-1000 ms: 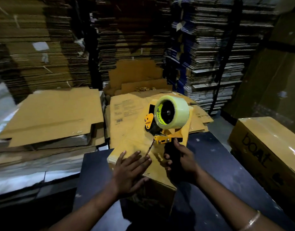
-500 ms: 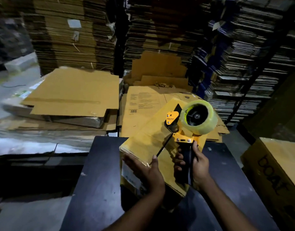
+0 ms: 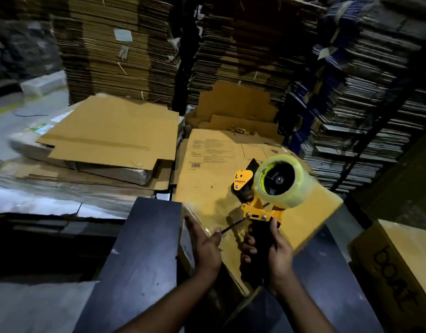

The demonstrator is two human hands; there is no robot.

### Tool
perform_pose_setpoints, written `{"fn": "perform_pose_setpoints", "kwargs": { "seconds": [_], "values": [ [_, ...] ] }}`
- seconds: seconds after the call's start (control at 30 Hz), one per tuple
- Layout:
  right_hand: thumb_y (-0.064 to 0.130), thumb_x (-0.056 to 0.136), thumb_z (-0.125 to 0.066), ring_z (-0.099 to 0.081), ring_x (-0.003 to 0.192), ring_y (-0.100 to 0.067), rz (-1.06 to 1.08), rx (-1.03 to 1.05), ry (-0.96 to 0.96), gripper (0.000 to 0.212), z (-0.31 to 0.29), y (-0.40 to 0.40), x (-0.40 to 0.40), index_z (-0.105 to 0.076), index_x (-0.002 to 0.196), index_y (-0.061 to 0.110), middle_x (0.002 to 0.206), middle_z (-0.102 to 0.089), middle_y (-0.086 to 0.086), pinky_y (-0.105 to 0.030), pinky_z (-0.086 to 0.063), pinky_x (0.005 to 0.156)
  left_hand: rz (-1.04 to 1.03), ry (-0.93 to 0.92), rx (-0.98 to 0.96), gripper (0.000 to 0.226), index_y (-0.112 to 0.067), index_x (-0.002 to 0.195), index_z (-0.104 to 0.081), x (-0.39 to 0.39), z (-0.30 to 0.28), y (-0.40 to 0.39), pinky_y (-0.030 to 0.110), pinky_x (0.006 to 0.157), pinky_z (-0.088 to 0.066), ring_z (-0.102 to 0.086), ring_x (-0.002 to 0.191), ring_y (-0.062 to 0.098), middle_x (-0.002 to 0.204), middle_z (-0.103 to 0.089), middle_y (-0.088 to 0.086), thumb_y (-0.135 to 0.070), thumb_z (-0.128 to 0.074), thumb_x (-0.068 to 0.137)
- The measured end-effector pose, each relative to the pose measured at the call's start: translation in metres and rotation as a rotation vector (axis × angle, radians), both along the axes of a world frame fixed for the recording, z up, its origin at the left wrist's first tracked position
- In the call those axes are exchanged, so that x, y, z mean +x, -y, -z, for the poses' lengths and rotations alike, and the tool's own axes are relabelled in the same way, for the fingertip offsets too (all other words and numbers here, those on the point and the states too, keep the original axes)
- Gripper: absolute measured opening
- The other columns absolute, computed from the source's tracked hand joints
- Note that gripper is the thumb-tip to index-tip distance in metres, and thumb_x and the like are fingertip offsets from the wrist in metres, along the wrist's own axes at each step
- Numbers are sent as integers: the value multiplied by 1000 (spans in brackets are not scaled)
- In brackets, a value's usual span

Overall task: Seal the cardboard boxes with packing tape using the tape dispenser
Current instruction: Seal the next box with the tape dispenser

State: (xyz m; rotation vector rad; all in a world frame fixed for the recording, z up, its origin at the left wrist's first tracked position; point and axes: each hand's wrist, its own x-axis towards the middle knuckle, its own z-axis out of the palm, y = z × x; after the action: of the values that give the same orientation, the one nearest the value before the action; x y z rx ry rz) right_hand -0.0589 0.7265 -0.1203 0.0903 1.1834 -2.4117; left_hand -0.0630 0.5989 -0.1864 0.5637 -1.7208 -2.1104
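Our right hand (image 3: 274,257) has its fingers curled tight round the black handle of the yellow tape dispenser with its clear roll of packing tape (image 3: 269,188), which stands up off the flat brown cardboard box (image 3: 310,212); our left hand (image 3: 206,246) lies with straight, close-set fingers pressed against the box's left edge. The box sits askew on the dark blue table (image 3: 144,255), its far corner overhanging the table's far edge and its near end, we judge, past the near edge. From here, we think the box could pivot or slide off if we push with the dispenser while only flat fingers brace it; the tape could also start crooked or miss the seam, since the blade end is not yet down on the cardboard. Compared with half a second ago, the box has swung clockwise, our left hand has moved from its top face to its side, and the dispenser has lifted slightly to the right.
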Motion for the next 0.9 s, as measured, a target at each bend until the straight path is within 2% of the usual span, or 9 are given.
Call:
{"fn": "perform_pose_setpoints", "kwargs": {
  "seconds": [0.1, 0.17, 0.27, 0.33, 0.4, 0.47, 0.53, 0.67, 0.9],
  "values": [
    [66, 57, -84, -39, 48, -15, -39, 12, 15, 73, -3, 11, -5, -49, 85, 8, 66, -42, -6, -28, -35, 42, 152, 41, -50, 94, -24, 158, 5, -22, 5, 19, 42, 123, -21, -15, 151, 23, 167, -5, 2, -6, -62, 95],
    [63, 42, -91, -39, 47, -16, -68, 44, -17, 82, -6, 18, -10, -53, 86, 6, 66, -43, -7, -28, -35, 42, 266, 92, -95, 106, -32, 158, 6, -39, 10, 34, 50, 116, -34, -33, 144, 29, 164, -21, 7, -29, -68, 83],
    [71, 43, -87, -39, 47, -17, -80, 174, -105, 78, -13, 27, -15, -60, 81, 8, 65, -45, -8, -28, -36, 45, 419, 165, -61, 113, -34, 158, 1, -70, 26, 54, 49, 116, -34, -32, 146, 29, 163, -24, 7, -46, -69, 70],
    [75, 57, -77, -39, 47, -17, -80, 291, -133, 72, -20, 30, -18, -56, 74, 8, 64, -45, -8, -28, -34, 48, 345, 131, -32, 87, -14, 155, -29, -65, 0, 68, 44, 118, -31, -34, 145, 27, 158, -35, 9, -43, -63, 80],
    [64, 75, -58, -39, 47, -16, -82, 367, -140, 58, -24, 29, -21, -50, 78, 7, 64, -44, -8, -27, -33, 49, 74, 147, -28, 32, -7, 112, -68, -62, -18, 81, 35, 99, -45, -57, 120, 30, 125, -65, 14, -33, -55, 98],
    [58, 82, -59, -39, 48, -17, -89, 390, -153, 52, -26, 29, -25, -49, 79, 8, 66, -44, -9, -27, -33, 49, -46, 203, 61, 45, -8, 75, -67, -64, -32, 94, 27, 61, -47, -64, 68, 24, 72, -68, 9, -31, -44, 105],
    [60, 83, -63, -40, 50, -18, -91, 423, -162, 54, -27, 28, -27, -50, 82, 8, 67, -45, -9, -26, -33, 50, 180, 319, 291, 51, 0, 74, -62, -64, -54, 101, 16, 37, -34, -47, 35, 15, 51, -55, 7, -38, -46, 104],
    [61, 76, -55, -41, 49, -18, -115, 456, -188, 56, -30, 27, -29, -51, 87, 6, 68, -48, -10, -26, -31, 49, 567, 525, 371, 55, 11, 98, -63, -72, -81, 116, 18, 38, -49, -62, 43, 15, 73, -69, 18, -44, -64, 91],
    [61, 71, -65, -41, 44, -19, -125, 455, -237, 62, -33, 22, -29, -51, 84, 3, 65, -48, -13, -24, -32, 45, 625, 603, 331, 14, 7, 85, -64, -98, -81, 119, 18, 42, -53, -68, 47, 15, 63, -70, 15, -1, -58, 96]
  ]
}}
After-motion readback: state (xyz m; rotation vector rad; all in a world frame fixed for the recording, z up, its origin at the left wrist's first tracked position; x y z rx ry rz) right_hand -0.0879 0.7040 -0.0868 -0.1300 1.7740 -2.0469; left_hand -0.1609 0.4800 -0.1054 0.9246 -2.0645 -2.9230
